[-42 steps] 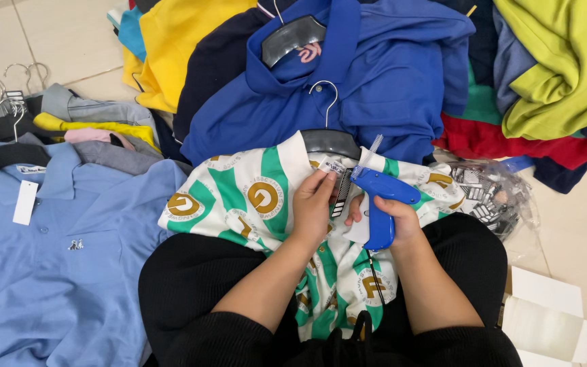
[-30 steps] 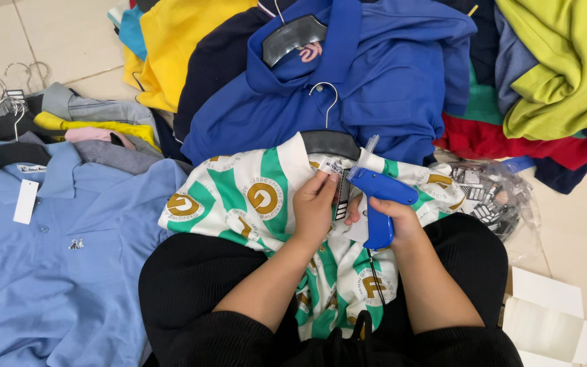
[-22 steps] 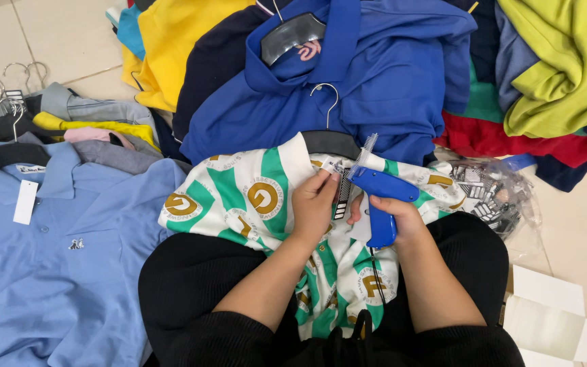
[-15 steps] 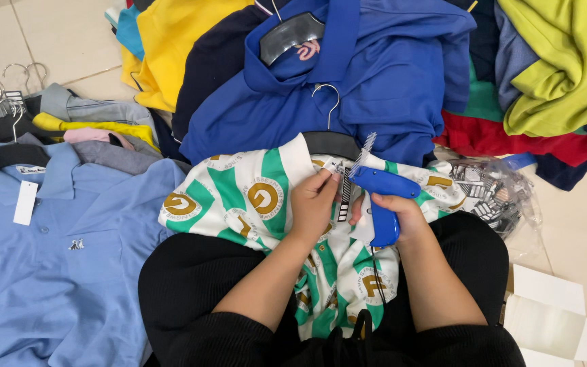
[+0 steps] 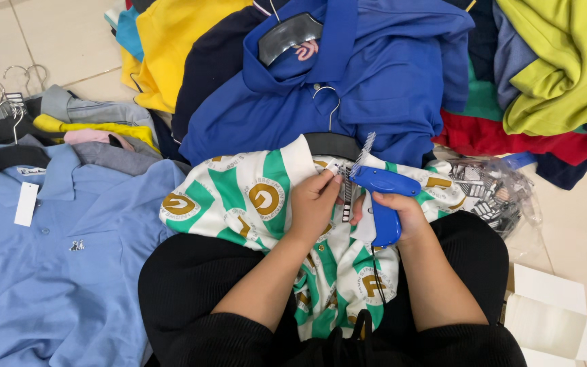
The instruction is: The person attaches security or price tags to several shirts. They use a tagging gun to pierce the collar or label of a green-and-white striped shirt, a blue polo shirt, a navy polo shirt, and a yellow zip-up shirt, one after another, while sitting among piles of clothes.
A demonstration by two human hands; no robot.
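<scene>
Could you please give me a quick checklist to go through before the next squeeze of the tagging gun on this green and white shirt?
1. Right hand grips the tagging gun: ok.
2. Left hand pinches the shirt at the collar beside the needle: ok.
3. Fastener strip loaded on the gun: ok.
4. Needle through the fabric: cannot tell, fingers hide it.
5. Fingertips clear of the needle: cannot tell.
6. Bag of spare tags close by the right hand: ok.
</scene>
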